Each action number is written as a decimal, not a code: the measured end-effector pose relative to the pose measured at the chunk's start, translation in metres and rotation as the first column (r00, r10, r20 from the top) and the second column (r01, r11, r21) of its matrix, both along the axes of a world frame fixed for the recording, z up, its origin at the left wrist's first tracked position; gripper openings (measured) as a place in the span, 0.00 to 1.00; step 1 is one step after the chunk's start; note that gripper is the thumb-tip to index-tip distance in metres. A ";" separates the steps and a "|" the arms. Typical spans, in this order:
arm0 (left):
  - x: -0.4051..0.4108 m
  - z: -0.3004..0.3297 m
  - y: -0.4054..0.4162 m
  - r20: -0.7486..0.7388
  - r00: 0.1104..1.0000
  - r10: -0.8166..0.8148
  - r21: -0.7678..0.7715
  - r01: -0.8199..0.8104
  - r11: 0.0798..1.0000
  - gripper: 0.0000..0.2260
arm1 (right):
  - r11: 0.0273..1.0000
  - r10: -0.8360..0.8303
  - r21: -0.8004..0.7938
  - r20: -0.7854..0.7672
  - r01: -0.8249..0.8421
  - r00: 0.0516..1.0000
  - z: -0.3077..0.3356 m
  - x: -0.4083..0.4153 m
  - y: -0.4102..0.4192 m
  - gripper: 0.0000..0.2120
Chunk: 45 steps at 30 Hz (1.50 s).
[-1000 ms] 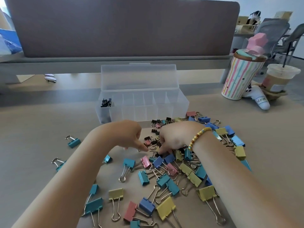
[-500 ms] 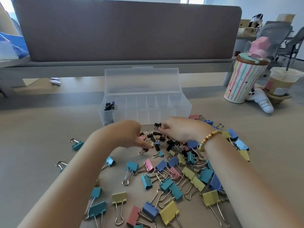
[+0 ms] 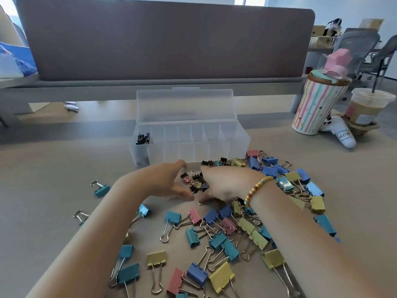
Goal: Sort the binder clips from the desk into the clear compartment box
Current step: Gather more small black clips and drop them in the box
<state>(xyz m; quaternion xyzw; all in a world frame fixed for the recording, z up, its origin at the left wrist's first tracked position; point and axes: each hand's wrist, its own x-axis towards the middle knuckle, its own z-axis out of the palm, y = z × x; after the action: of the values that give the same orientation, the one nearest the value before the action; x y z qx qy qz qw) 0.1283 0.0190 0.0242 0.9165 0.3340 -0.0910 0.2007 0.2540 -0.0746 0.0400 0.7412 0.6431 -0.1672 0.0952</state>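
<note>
The clear compartment box [image 3: 236,143] stands open at the desk's middle, with small black clips [image 3: 142,139] in its leftmost compartment. In front of it lies a pile of coloured binder clips [image 3: 223,244]: blue, teal, yellow and pink. A cluster of small black clips [image 3: 194,181] lies between my hands. My left hand [image 3: 165,183] curves around that cluster from the left, fingers apart. My right hand [image 3: 227,183], with a bead bracelet at the wrist, lies palm down over the cluster from the right. Its fingertips are hidden among the clips.
A grey partition [image 3: 167,39] runs behind the box. A striped cup [image 3: 315,108], an iced drink [image 3: 367,106] and a white toy [image 3: 341,134] stand at the right. Loose teal clips [image 3: 101,190] lie at the left. Office chairs stand far right.
My right hand has drawn back from the box's front toward my left hand. My left hand has spread its fingers. Both now enclose the small black clips.
</note>
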 end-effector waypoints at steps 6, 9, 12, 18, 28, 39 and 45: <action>0.005 -0.005 0.001 0.045 0.999 -0.021 0.029 0.019 0.999 0.25 | 0.995 -0.027 0.098 -0.001 0.027 1.000 -0.006 0.008 0.007 0.22; 0.003 -0.004 0.003 0.057 0.998 -0.010 0.016 0.009 1.000 0.27 | 0.993 -0.041 0.108 -0.030 0.044 0.999 -0.006 0.009 0.006 0.24; -0.005 0.002 0.011 0.083 0.996 0.023 0.018 -0.024 1.000 0.32 | 0.992 -0.058 0.108 -0.077 0.066 0.995 -0.004 0.012 0.005 0.25; -0.003 -0.001 0.005 0.012 0.999 0.038 0.030 -0.038 0.999 0.28 | 0.998 -0.027 0.055 -0.084 0.031 0.996 -0.006 0.006 0.005 0.32; 0.006 -0.002 -0.003 -0.035 0.997 -0.067 0.153 0.071 0.986 0.15 | 0.992 -0.039 0.117 -0.082 0.049 0.996 -0.011 0.004 0.007 0.21; 0.005 0.001 0.002 0.047 0.998 0.047 0.092 -0.051 0.994 0.08 | 0.982 -0.011 0.190 -0.035 0.018 0.999 -0.017 0.005 0.009 0.12; -0.002 0.014 0.013 0.442 0.682 0.583 -0.695 -0.151 0.703 0.12 | 0.954 -0.080 0.265 -0.227 0.141 0.971 -0.006 0.009 0.008 0.13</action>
<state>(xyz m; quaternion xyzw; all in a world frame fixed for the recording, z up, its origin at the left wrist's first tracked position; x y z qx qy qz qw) 0.1262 0.0318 0.0380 0.6821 0.3861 0.1664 0.5983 0.2632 -0.0662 0.0340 0.7599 0.6241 -0.1586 -0.0894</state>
